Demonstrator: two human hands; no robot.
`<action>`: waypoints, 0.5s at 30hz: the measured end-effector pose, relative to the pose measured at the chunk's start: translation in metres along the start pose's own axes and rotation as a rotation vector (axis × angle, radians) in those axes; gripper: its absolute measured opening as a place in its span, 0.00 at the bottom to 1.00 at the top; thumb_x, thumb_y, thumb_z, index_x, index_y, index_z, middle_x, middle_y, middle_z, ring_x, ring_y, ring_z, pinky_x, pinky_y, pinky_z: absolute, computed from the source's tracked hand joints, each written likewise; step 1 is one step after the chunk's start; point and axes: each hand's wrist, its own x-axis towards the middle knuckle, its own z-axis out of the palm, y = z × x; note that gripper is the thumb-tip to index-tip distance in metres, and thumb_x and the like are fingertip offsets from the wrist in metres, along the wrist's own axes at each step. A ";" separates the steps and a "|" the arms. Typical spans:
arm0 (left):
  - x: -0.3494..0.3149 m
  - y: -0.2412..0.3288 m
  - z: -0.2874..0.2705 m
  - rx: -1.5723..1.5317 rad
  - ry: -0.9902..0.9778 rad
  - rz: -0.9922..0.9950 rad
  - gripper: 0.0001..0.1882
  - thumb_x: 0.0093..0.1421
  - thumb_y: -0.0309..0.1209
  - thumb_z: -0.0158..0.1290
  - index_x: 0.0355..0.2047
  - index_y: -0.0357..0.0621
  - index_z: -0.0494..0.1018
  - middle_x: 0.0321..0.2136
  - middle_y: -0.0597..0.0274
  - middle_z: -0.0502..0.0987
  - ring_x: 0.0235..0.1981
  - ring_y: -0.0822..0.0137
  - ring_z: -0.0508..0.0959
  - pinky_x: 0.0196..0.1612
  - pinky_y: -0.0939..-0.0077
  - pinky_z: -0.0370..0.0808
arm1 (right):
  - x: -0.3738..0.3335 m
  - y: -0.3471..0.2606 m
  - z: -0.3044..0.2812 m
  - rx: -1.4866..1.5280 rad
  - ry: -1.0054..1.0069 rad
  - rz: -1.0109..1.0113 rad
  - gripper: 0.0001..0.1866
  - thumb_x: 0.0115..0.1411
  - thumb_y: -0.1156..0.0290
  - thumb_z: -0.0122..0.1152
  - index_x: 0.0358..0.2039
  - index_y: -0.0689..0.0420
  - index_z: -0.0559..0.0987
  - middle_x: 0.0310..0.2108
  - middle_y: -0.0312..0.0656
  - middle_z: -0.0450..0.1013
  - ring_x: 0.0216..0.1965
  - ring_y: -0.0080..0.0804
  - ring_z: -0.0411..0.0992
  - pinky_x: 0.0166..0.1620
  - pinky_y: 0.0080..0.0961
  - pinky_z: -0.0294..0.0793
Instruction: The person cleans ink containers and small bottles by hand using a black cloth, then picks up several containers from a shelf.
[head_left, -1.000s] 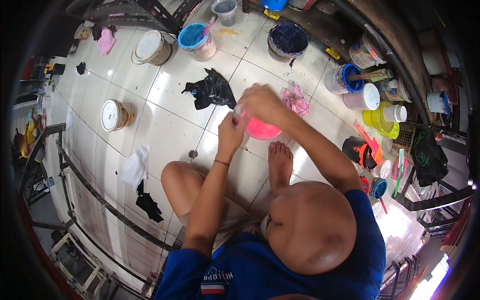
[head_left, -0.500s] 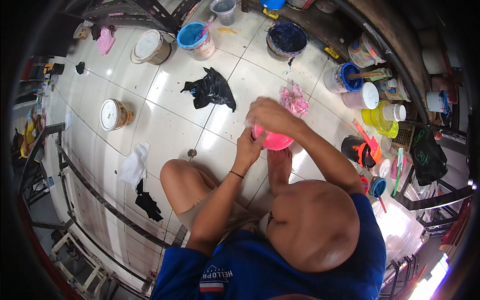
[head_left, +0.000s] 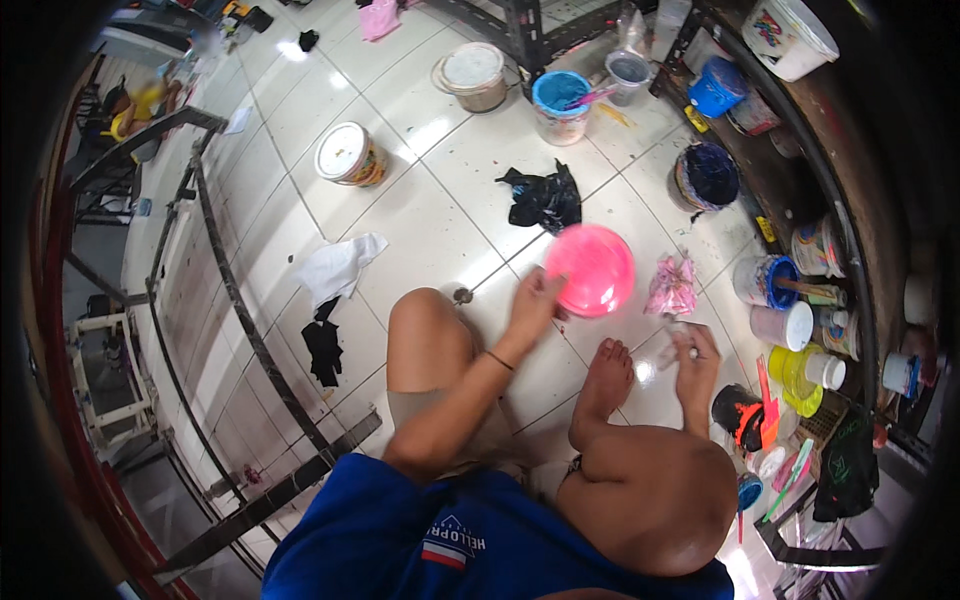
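Note:
My left hand grips the near-left rim of a bright pink, shiny round lid, thumb on its face. The lid is held tilted above the tiled floor. Off to the right, past my bare foot, my right hand is closed in a pinch on a small greyish-white wad; motion blurs it, and its kind is unclear. Just beyond that hand lies a crumpled pink plastic bag. Behind the lid is a crumpled black plastic piece on the floor.
Paint tubs line the right, among them a blue-stained bucket and a yellow tub. Farther off stand a bucket of blue paint and a white-lidded tub. A white cloth lies left, beside a black metal frame.
My right hand has left the lid and moved right and nearer to me. The lid, now only in my left hand, shows its full round face. The view has shifted left.

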 end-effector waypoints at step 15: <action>0.128 0.249 -0.342 -0.303 0.676 0.353 0.17 0.64 0.42 0.53 0.41 0.38 0.69 0.27 0.60 0.72 0.25 0.69 0.76 0.28 0.83 0.80 | 0.050 -0.022 0.050 -0.305 -0.438 -0.198 0.09 0.59 0.74 0.59 0.39 0.63 0.80 0.36 0.48 0.75 0.36 0.46 0.74 0.40 0.33 0.73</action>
